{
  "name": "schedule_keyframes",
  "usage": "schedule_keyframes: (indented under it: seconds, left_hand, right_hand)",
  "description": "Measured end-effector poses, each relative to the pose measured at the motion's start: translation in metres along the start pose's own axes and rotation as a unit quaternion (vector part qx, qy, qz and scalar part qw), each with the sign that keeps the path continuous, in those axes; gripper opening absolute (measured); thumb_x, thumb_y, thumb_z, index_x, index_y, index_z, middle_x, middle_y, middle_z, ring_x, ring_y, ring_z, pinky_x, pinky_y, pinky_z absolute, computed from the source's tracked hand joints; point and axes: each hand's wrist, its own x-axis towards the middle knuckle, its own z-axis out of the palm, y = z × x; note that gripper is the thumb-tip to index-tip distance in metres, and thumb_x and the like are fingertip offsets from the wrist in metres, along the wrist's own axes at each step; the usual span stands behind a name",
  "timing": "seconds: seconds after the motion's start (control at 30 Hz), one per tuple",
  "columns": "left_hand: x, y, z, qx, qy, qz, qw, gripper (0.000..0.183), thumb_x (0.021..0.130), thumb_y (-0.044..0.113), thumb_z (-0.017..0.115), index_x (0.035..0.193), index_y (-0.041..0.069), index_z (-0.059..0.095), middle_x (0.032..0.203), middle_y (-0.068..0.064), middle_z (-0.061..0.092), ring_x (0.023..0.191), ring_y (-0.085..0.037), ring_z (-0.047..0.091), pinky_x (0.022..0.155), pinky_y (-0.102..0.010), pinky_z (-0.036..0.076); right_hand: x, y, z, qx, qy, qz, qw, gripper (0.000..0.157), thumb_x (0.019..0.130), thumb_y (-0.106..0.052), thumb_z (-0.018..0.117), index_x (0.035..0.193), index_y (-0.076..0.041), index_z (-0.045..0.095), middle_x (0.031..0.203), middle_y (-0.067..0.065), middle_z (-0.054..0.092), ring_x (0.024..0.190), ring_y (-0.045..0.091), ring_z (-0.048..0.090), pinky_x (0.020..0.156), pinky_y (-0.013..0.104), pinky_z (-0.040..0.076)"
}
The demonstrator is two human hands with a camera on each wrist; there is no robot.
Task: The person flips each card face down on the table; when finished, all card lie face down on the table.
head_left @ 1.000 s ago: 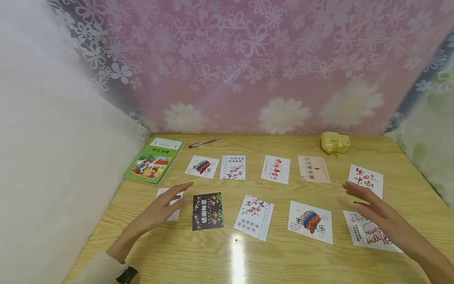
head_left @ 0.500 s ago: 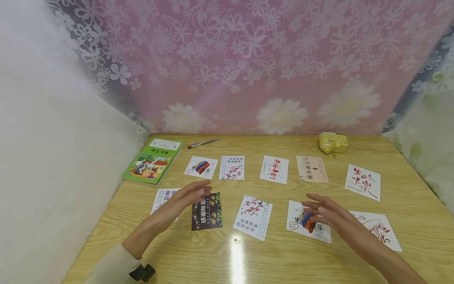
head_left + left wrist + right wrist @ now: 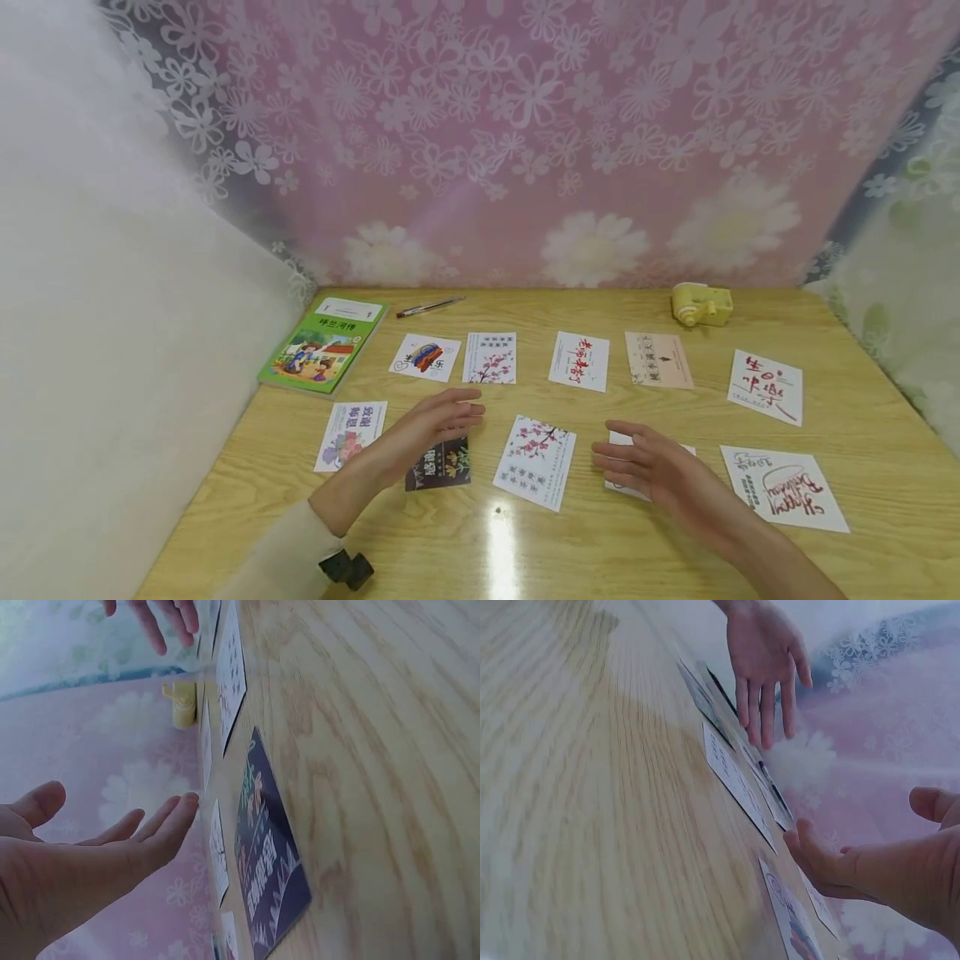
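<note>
Above the dark card (image 3: 450, 468) hovers my left hand (image 3: 420, 433), its fingers extended and holding nothing; it hides part of that card. My right hand (image 3: 656, 467) hangs over a white card with a colourful drawing (image 3: 791, 919), covering most of it in the head view. Between the hands lies a white card with pink blossoms (image 3: 536, 462). In the left wrist view my left hand (image 3: 97, 862) is raised off the dark card (image 3: 270, 862). The right wrist view shows my right hand (image 3: 885, 862) likewise apart from the table.
Further cards lie around, such as a flower card (image 3: 350, 435), a red-lettered card (image 3: 580, 360), a beige card (image 3: 660, 360) and a Happy card (image 3: 786, 490). At the back are a green book (image 3: 324, 343), a pen (image 3: 431, 307) and a yellow object (image 3: 701, 305).
Both hands have moved inward, the left one rightward over the dark card and the right one leftward over the colourful drawing card. The cards have stayed where they were.
</note>
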Motion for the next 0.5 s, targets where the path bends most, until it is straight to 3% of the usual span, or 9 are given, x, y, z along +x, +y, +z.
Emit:
schedule_keyframes:
  seconds: [0.23,0.4,0.5]
  left_hand:
    - [0.012,-0.008,0.013,-0.019,-0.011,-0.023,0.9995,0.060,0.112,0.034,0.044,0.161,0.001,0.031,0.159,-0.024,0.042,0.147,-0.040,0.042,0.125,-0.049,0.030]
    - [0.016,-0.009,0.021,-0.022,-0.022,-0.041,0.9987,0.064,0.110,0.038,0.047,0.160,0.000,0.031,0.156,-0.025,0.045,0.144,-0.040,0.046,0.124,-0.049,0.033]
    - [0.018,-0.007,0.026,-0.023,-0.032,-0.050,0.9979,0.066,0.110,0.040,0.047,0.161,0.001,0.030,0.156,-0.025,0.045,0.143,-0.039,0.047,0.122,-0.048,0.036]
  right_hand:
    - [0.006,0.014,0.011,0.032,0.045,0.039,0.998,0.061,0.116,-0.031,0.028,0.163,0.005,0.011,0.156,0.030,0.042,0.140,0.032,0.052,0.118,0.040,0.042]
    - [0.010,0.016,0.019,0.054,0.051,0.052,0.996,0.071,0.116,-0.033,0.030,0.160,0.012,-0.004,0.159,0.038,0.031,0.143,0.036,0.048,0.120,0.042,0.040]
    - [0.013,0.018,0.020,0.061,0.052,0.045,0.996,0.072,0.116,-0.033,0.029,0.158,0.014,-0.005,0.159,0.041,0.024,0.143,0.038,0.047,0.120,0.044,0.039]
